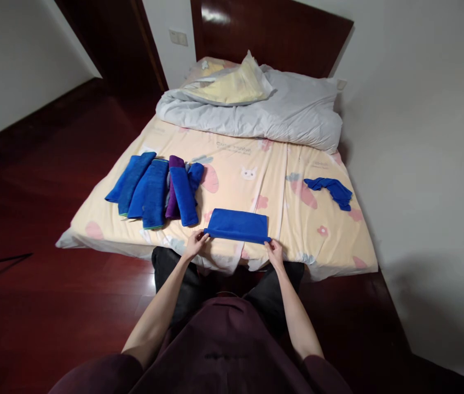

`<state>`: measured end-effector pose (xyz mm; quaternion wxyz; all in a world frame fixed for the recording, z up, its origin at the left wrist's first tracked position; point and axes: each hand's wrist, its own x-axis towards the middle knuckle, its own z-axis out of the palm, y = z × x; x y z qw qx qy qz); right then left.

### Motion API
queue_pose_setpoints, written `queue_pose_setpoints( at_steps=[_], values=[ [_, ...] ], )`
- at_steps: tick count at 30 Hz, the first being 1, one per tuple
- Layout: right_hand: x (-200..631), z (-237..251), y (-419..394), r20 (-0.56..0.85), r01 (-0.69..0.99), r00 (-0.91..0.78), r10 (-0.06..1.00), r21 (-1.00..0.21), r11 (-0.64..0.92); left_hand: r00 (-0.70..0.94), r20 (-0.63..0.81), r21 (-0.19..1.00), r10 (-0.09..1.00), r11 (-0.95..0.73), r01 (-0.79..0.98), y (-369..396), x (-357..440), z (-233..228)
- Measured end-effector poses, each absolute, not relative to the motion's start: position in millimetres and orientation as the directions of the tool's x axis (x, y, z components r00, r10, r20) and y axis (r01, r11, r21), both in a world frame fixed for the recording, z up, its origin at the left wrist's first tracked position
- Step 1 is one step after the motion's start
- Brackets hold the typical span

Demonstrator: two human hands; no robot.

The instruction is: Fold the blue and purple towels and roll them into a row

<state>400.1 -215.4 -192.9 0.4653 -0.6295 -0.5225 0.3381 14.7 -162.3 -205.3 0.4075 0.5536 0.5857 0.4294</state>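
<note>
At bed edge (224,261), hands (196,244) (275,253) pinching blue towel (238,225) near corners

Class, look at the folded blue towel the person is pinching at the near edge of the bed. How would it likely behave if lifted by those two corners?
The folded blue towel is soft cloth, so it would probably sag in the middle and could unfold. It looks light, since the left hand and right hand grip it with fingertips only. Lying flat on the bedsheet, it is unlikely to roll, and would more likely bunch if pushed.

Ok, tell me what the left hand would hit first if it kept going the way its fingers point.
The left hand already touches the folded blue towel at its near left corner, so it would likely push into that towel first.
</note>
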Motion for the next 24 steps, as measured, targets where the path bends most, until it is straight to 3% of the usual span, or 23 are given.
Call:
queue_pose_setpoints(
  at_steps=[24],
  values=[
    [397.8,-194.3,-214.5,0.082,0.407,0.259,0.962,-0.913,-0.032,-0.077,-0.01,0.94,0.997,0.036,0.339,-167.2,15.4,-202.8]
  ],
)
